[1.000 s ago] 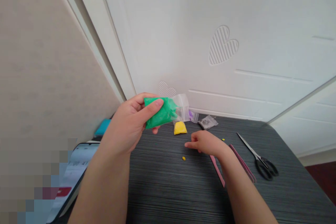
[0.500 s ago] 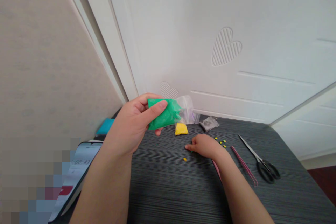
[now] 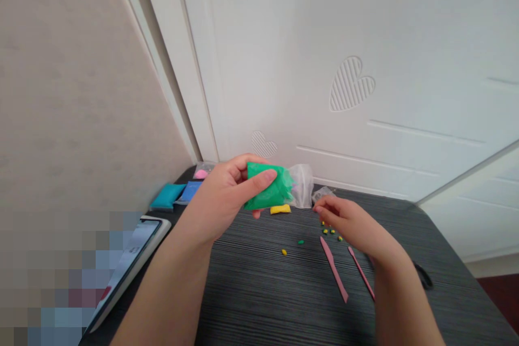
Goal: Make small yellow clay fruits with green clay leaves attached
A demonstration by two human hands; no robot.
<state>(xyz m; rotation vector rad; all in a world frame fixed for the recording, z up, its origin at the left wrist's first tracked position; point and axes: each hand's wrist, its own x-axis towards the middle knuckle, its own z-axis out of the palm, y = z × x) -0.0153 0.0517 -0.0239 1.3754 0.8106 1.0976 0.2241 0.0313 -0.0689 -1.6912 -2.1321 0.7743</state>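
Note:
My left hand (image 3: 243, 189) is closed around a clear zip bag of green clay (image 3: 270, 186), thumb on top. The bag's clear zip end (image 3: 302, 186) sticks out to the right. Close to that end is my right hand (image 3: 344, 219), fingers loosely bent with a small gap between thumb and forefinger; nothing shows in them. Below on the dark table lie a small green clay piece (image 3: 300, 241) and a small yellow clay piece (image 3: 284, 252). Several tiny green-and-yellow pieces (image 3: 332, 231) lie under my right hand, partly hidden.
A yellow clay bag (image 3: 280, 209) lies behind the left hand. Two pink modelling tools (image 3: 334, 270) lie at right; scissors (image 3: 424, 275) are mostly hidden by my right arm. Teal (image 3: 167, 196) and blue (image 3: 190, 192) packs and a phone (image 3: 125, 270) are at left. A white panel (image 3: 284, 65) stands behind.
My right hand has left the small green piece on the table and moved up and right, beside the bag's zip end. My left hand with the bag has shifted slightly right in view.

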